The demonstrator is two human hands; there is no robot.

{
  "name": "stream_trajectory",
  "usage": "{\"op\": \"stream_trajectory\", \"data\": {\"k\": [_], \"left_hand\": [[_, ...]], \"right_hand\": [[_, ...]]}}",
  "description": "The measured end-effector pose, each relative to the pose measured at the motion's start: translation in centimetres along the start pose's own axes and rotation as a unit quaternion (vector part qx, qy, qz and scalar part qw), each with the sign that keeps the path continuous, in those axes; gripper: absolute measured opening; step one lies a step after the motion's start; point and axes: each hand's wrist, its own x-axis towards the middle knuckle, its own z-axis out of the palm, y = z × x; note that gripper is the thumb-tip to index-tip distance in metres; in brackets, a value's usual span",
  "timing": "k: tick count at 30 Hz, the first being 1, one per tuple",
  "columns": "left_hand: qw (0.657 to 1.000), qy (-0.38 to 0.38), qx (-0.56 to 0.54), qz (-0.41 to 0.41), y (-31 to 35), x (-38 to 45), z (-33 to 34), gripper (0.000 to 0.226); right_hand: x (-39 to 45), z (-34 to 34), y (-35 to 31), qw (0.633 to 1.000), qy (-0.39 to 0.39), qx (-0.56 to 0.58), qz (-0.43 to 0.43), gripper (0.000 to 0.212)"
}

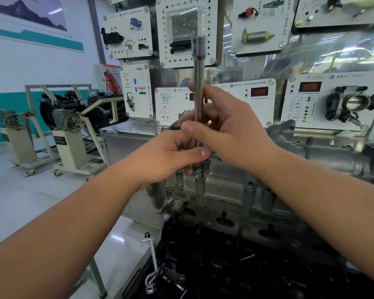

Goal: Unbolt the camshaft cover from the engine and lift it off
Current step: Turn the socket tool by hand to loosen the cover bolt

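Centrally, a long steel socket extension bar (198, 83) is held upright over the far left end of the grey camshaft cover (225, 186), which sits bolted on the engine (246, 255) in the near middle of the scene. The right hand (235, 128) is wrapped round the bar's shaft; the left hand (173, 156) pinches its lower end just above a bolt (199, 172) standing in its recess. For this step, the bar is best kept vertical and seated squarely on the bolt head before it is turned, so slipping is avoided. Counted: two hands, one bar, one cover, one bolt plainly visible. Training display panels (257, 100) hang on the far wall.
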Motion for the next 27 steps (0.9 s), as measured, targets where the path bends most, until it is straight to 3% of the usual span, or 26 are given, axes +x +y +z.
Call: {"op": "stream_trajectory", "data": {"k": [3, 5, 16, 22, 27], "left_hand": [[1.0, 0.025, 0.012, 0.002, -0.1, 0.2, 0.3, 0.04], [0.999, 0.024, 0.028, 0.003, -0.2, 0.1, 0.2, 0.048], [0.999, 0.025, 0.024, 0.031, 0.1, -0.6, 0.0, 0.031], [0.996, 0.079, -0.048, 0.015, 0.2, -0.6, -0.4, 0.015], [0.975, 0.161, -0.152, -0.023, -0.3, -0.3, -0.7, 0.019]], "right_hand": [[0.1, -0.1, 0.1, 0.999, 0.023, -0.032, -0.017, 0.026], [0.1, -0.1, 0.2, 1.0, 0.008, -0.019, -0.002, 0.026], [0.3, -0.1, 0.5, 0.998, -0.048, -0.031, 0.041, 0.052], [0.8, -0.8, 0.9, 0.987, -0.129, -0.005, 0.1, 0.029], [1.2, -1.8, 1.7, 0.96, -0.219, -0.104, 0.139, 0.024]]}}
